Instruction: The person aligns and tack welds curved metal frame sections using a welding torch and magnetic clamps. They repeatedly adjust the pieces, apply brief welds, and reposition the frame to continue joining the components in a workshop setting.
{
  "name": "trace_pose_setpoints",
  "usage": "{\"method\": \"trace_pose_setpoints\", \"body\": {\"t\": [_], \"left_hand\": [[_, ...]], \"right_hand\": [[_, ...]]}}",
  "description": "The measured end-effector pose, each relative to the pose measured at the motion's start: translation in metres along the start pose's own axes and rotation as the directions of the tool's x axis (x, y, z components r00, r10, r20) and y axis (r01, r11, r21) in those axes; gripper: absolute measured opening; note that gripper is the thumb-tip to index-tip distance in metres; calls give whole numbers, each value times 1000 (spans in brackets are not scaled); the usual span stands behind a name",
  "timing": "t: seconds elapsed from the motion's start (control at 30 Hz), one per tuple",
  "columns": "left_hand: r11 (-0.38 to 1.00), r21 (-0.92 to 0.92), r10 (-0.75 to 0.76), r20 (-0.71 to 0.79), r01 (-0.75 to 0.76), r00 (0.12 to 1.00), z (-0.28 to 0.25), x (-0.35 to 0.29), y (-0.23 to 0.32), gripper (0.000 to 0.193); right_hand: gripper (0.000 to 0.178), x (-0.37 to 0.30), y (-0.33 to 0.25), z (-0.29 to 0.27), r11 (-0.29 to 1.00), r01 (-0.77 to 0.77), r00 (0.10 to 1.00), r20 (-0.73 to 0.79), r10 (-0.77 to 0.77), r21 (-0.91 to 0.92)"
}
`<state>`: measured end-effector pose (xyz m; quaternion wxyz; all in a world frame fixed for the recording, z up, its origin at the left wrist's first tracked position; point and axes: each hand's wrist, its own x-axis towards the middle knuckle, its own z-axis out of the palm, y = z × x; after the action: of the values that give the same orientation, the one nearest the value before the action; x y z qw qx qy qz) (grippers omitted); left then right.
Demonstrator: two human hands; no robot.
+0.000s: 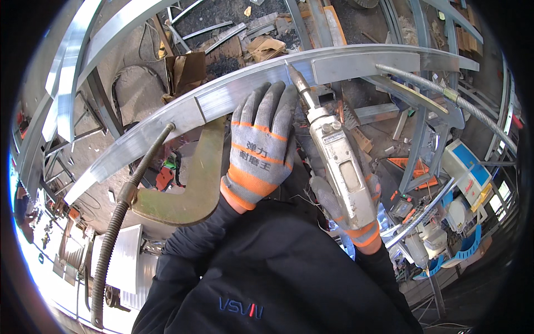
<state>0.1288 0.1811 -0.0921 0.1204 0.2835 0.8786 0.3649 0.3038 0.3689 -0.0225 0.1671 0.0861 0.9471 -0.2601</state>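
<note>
My left hand (258, 150), in a grey and orange work glove, lies with its fingers stretched out toward the near edge of a long silvery metal bar (239, 84); it holds nothing. In my gloved right hand (329, 196) is a pale grey handheld welding gun (340, 161), its body hiding most of my fingers. The gun's narrow nozzle points at the bar, its tip at or very near the metal just beyond my left fingertips. A large C-clamp (183, 207) with a long threaded screw (118, 222) grips the bar left of my hand. A flat metal plate (364, 67) lies along the bar's right part.
A second clamp's screw (473, 108) reaches the bar at the right. Cardboard (186, 72) and metal offcuts litter the floor beyond. More metal lengths (67, 94) stand at the far left. A white and blue machine case (467, 170) sits at the right.
</note>
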Motion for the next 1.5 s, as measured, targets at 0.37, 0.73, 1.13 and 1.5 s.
{"method": "trace_pose_setpoints", "body": {"t": [0.37,0.73,1.13,1.5], "left_hand": [[1000,7,1,35,-1,999,-1,-1,-2,84],[999,36,-8,76,6,997,-10,-1,-1,84],[995,95,-37,58,32,998,-8,-5,-4,85],[997,72,-29,39,26,999,-7,-7,-6,72]], "right_hand": [[68,2,-1,-6,986,-39,999,41,33,160],[74,3,-4,-14,933,-124,990,102,95,337],[81,6,-7,-18,290,-409,907,349,237,865],[87,13,-8,-6,-655,-357,857,512,54,666]]}}
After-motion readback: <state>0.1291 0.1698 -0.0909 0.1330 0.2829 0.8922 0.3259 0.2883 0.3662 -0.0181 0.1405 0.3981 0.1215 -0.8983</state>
